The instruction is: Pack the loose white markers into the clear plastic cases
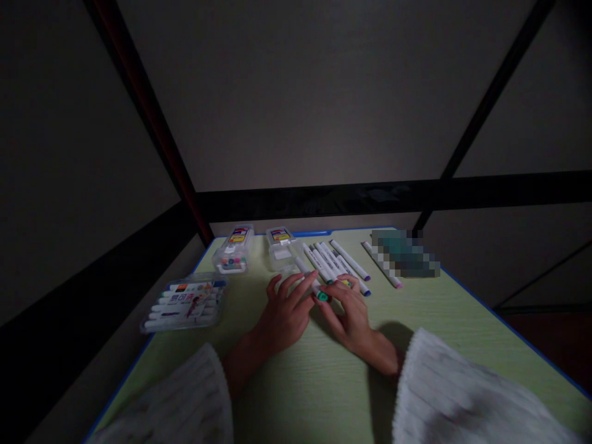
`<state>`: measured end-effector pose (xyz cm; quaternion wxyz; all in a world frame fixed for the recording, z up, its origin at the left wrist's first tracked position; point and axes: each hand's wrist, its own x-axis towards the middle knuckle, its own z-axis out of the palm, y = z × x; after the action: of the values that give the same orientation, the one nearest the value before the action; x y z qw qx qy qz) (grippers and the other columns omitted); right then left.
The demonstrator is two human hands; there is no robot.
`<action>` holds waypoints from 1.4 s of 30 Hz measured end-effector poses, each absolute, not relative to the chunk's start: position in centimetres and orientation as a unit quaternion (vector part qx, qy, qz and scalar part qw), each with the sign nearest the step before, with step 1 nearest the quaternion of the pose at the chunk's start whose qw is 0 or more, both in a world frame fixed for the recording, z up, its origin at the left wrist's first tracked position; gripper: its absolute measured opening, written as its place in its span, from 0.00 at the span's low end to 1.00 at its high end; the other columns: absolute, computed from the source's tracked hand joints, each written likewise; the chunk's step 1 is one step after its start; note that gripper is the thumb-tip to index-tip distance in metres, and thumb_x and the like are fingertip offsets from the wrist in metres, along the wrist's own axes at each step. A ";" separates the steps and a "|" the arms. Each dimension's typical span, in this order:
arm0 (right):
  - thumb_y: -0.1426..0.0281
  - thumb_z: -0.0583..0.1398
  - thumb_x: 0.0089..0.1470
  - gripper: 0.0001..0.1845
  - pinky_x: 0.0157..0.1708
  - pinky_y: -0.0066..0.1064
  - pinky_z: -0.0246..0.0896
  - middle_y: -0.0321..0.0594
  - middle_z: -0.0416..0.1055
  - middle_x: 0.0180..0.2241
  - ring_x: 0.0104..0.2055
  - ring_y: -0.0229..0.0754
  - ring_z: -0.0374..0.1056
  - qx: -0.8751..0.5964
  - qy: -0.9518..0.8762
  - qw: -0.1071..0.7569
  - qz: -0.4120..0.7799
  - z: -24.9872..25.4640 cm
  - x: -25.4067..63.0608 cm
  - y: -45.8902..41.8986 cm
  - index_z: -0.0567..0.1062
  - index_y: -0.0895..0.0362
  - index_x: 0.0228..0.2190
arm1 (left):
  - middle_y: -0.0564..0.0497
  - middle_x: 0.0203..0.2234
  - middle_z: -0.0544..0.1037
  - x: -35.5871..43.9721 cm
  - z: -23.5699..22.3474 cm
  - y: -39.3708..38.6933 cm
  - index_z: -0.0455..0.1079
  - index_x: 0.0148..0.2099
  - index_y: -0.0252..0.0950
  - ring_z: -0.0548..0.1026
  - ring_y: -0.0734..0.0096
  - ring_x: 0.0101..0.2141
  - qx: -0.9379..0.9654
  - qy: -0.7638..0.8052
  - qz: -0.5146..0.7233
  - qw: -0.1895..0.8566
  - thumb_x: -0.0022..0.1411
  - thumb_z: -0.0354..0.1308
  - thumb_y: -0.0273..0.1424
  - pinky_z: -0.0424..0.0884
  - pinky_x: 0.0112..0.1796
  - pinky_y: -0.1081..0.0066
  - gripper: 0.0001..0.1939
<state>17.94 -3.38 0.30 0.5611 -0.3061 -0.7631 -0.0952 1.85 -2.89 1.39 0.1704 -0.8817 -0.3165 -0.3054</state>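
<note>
A white marker with a green end [303, 266] lies slanted between my two hands, its green end toward me. My left hand [287, 313] closes on the barrel from the left, thumb and fingers near the green end. From the right, the fingertips of my right hand [350, 313] pinch at that green end. Just beyond my fingers, several white markers [345, 254] with coloured ends lie side by side on the table, some partly hidden by my right hand. An opened clear plastic case [280, 254] stands behind my left hand.
On the pale green table [305, 394] with a blue edge, a second clear case [235, 250] holds coloured markers. A flat clear pack of markers [185, 305] lies at the left. One pink-ended marker [383, 265] lies right, beside a blurred-out dark item [407, 254]. A wall stands behind.
</note>
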 end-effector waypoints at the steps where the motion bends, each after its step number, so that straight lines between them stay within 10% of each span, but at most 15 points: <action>1: 0.76 0.56 0.52 0.13 0.40 0.41 0.56 0.34 0.70 0.25 0.27 0.40 0.67 -0.312 -0.764 0.557 -0.095 0.3 17.9 -3.4 0.64 0.53 0.40 | 0.48 0.53 0.66 1.8 1.4 -2.9 0.68 0.40 0.38 0.61 0.61 0.51 -0.883 -0.320 -0.302 0.166 0.58 0.48 0.25 0.47 0.53 0.56 0.10; 20: 0.73 0.55 0.52 0.06 0.39 0.37 0.53 0.33 0.71 0.24 0.26 0.38 0.67 -0.418 -0.744 0.519 -0.037 -0.1 18.1 -2.3 0.68 0.55 0.35 | 0.39 0.59 0.53 1.5 0.6 -1.8 0.60 0.53 0.33 0.59 0.57 0.55 -0.900 -0.347 -0.260 0.038 0.54 0.50 0.21 0.60 0.52 0.57 0.22; 42: 0.75 0.53 0.53 0.08 0.39 0.35 0.55 0.38 0.71 0.29 0.34 0.42 0.67 -0.443 -0.759 0.476 0.032 -0.2 17.8 -2.3 0.64 0.56 0.37 | 0.38 0.60 0.53 1.2 -0.1 -1.0 0.55 0.56 0.31 0.53 0.56 0.59 -0.880 -0.404 -0.249 -0.026 0.53 0.50 0.21 0.53 0.56 0.50 0.26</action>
<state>17.82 -2.25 -0.15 0.4759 -0.4427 -0.7593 0.0319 1.21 -1.05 -0.09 -0.0261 -0.8799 -0.4035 -0.2495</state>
